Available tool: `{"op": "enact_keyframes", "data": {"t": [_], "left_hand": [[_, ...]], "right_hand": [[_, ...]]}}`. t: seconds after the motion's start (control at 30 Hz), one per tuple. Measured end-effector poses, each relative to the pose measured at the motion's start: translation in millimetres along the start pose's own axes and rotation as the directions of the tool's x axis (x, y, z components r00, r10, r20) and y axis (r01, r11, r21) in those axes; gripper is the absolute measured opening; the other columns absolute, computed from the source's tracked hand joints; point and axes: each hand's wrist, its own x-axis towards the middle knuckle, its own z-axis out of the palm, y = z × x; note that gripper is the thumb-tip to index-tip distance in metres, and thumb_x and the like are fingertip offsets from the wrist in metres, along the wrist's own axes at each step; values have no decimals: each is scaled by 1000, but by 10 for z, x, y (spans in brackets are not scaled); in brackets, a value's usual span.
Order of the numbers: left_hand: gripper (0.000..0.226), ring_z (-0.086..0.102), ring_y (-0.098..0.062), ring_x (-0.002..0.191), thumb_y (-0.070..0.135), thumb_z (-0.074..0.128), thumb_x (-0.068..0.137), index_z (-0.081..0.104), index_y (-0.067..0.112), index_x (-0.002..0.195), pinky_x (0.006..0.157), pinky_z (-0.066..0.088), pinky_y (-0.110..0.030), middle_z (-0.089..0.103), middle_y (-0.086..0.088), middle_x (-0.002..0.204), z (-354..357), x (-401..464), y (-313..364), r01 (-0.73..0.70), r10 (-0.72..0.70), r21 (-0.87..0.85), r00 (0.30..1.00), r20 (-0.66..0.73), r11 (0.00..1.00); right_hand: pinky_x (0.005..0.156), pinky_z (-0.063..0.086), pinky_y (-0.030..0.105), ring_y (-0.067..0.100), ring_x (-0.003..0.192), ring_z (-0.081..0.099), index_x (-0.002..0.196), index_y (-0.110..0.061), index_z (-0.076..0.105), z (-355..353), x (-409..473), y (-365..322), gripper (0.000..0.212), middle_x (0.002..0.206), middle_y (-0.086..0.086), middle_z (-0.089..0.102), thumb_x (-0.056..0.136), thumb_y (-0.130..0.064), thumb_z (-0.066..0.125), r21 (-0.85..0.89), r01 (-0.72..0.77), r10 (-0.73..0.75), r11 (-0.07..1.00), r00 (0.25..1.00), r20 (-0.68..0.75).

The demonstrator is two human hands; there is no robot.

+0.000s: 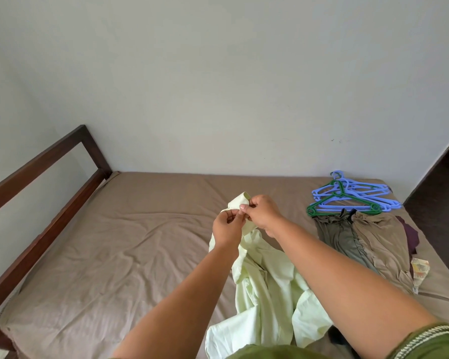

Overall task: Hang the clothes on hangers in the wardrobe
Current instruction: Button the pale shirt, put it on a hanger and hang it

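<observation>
We see first the bed (114, 255), which fills most of the view; a brown sheet covers it and a dark wooden frame (44, 182) runs along its left side. Behind it stands a plain pale wall (218, 86).

On the bed, in front of us, lies the pale green shirt (267, 288). Its lower part rests crumpled on the sheet, and its upper end is lifted above the bed between our two hands. To the right, well apart from the shirt, we see a small pile of clothes (360, 242) in grey and brown, lying flat near the right edge of the bed. Just behind this pile are the hangers (353, 196), several blue ones and one green one, in a loose heap on the sheet.

Our left hand (227, 228) pinches the shirt's upper edge with curled fingers. Our right hand (263, 212) is just beside it, almost touching, and its fingers (245, 206) also pinch the same fabric.
</observation>
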Motion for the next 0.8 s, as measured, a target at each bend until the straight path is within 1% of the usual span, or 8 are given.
{"op": "enact_keyframes", "data": {"t": [0.1, 0.2, 0.33, 0.43, 0.53, 0.67, 0.73, 0.8], "left_hand": [[12, 59, -5, 63, 14, 64, 93, 67, 4, 90, 66, 50, -17, 67, 1, 70, -4, 16, 52, 45, -44, -45, 999, 31, 998], [13, 49, -8, 58, 11, 59, 95, 64, 5, 84, 59, 46, -17, 59, 3, 59, -51, 48, 140, 63, -62, -2, 993, 102, 998], [20, 45, -12, 58, 13, 51, 99, 58, 8, 81, 62, 42, -24, 53, -2, 63, -77, 99, 263, 42, -58, 104, 985, 162, 994], [16, 48, -11, 59, 18, 50, 100, 57, 8, 89, 68, 45, -27, 54, 0, 67, -47, 104, 280, 30, -48, 170, 993, 108, 985], [15, 55, -6, 58, 22, 58, 95, 61, 8, 97, 60, 44, -20, 61, 2, 74, -55, 82, 264, -18, 6, 239, 999, 53, 971], [18, 62, -5, 62, 26, 69, 89, 64, 9, 93, 57, 46, -17, 67, 4, 76, -86, 69, 268, -61, 50, 322, 998, 40, 945], [12, 62, -9, 64, 20, 65, 91, 65, 8, 89, 59, 46, -19, 65, 3, 71, -98, 74, 300, -80, 63, 383, 996, 55, 920], [9, 58, -11, 62, 15, 63, 91, 65, 8, 86, 57, 44, -19, 63, 2, 66, -108, 87, 333, -84, 71, 385, 996, 48, 919]], "right_hand": [[79, 55, 40, 20, 75, 63, 89, -7, 64, -24, -22, -19, 15, 82, 8, 66, 94, -19, 58, -22, 57, -56, 998, 998, 36], [78, 55, 36, 14, 70, 64, 96, -4, 63, -46, -36, -39, 12, 85, 10, 67, 95, -14, 57, 42, 77, -79, 996, 996, 44], [72, 56, 30, 10, 65, 64, 102, -4, 65, -40, -42, -37, 12, 86, 10, 69, 94, -10, 57, 149, 48, -50, 988, 999, 16], [73, 56, 34, 11, 64, 66, 101, -6, 65, -41, -51, -7, 11, 90, 15, 71, 92, -11, 60, 94, 64, -61, 994, 998, -34], [77, 58, 41, 19, 72, 69, 93, -15, 64, -20, -66, -29, 3, 90, 14, 72, 90, -15, 63, 46, 109, -109, 993, 994, -5], [75, 58, 45, 27, 85, 67, 77, -27, 48, -32, -80, -79, 21, 90, 8, 65, 89, -16, 61, -67, 146, -149, 987, 988, -46], [69, 59, 45, 28, 84, 67, 73, -26, 44, -54, -117, -104, 28, 86, 7, 60, 91, -12, 61, -52, 148, -150, 988, 987, -50], [72, 59, 47, 27, 84, 69, 76, -25, 47, -40, -100, -93, 25, 85, 7, 60, 91, -11, 62, 30, 116, -115, 993, 993, -31]]}}
